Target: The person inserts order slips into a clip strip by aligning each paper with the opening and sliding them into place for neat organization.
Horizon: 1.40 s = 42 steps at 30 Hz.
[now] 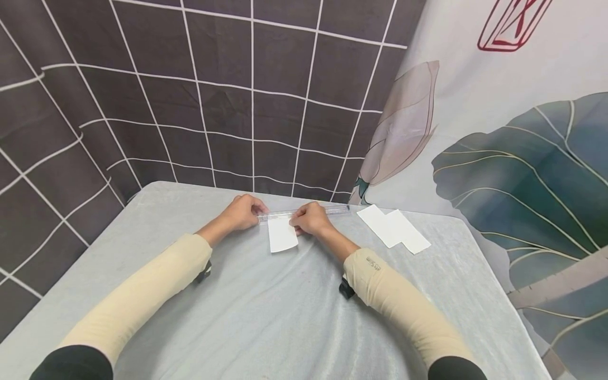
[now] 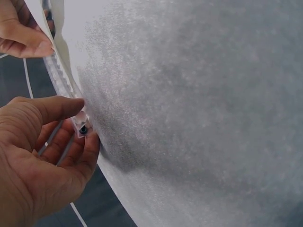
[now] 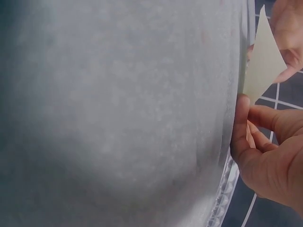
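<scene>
Near the far edge of the table, my left hand (image 1: 239, 212) pinches the left end of a long clear plastic strip (image 1: 338, 210). The left wrist view shows the thumb and fingers around that strip's end (image 2: 82, 128), which has a small dark spot. A white card (image 1: 282, 235) lies along the strip, between my two hands. My right hand (image 1: 311, 217) pinches the card's right edge between thumb and finger. In the right wrist view the card (image 3: 265, 66) stands tilted up from the cloth, and the bumpy strip (image 3: 221, 203) runs on past the right hand.
Two more white cards (image 1: 409, 232) lie partly overlapping to the right of my right hand. Pale grey cloth (image 1: 266, 306) with soft wrinkles covers the table. A dark grid-patterned curtain (image 1: 280, 111) hangs behind the far edge, and a leaf-printed hanging (image 1: 537, 179) is at the right.
</scene>
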Each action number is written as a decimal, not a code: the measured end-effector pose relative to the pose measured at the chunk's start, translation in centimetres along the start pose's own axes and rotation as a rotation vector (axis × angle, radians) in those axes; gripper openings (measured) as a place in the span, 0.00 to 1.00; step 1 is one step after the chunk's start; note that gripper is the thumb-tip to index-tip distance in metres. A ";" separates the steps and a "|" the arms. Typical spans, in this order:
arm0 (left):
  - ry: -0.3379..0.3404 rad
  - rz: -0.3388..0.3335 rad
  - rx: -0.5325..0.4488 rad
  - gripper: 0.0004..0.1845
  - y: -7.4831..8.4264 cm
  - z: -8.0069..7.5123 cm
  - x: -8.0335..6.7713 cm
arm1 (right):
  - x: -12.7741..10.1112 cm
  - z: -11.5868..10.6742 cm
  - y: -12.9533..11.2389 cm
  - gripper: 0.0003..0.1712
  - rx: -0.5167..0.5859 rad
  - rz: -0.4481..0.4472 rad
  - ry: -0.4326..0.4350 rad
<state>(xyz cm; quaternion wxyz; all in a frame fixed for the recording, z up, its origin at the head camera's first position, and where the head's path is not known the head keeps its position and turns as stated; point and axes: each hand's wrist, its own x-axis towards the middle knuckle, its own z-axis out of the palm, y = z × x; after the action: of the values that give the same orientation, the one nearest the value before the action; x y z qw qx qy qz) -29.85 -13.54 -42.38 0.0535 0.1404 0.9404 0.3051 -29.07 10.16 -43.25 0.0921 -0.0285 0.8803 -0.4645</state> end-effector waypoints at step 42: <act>0.009 0.015 0.005 0.26 0.3 -0.2 -0.1 | -0.6 -0.2 -0.2 0.05 0.117 -0.004 -0.073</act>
<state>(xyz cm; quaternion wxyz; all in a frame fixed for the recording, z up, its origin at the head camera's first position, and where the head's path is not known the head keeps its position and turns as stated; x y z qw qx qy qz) -29.69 -13.47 -42.01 0.0467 0.1461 0.9403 0.3038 -28.50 10.33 -42.88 0.1247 -0.0417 0.8477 -0.5138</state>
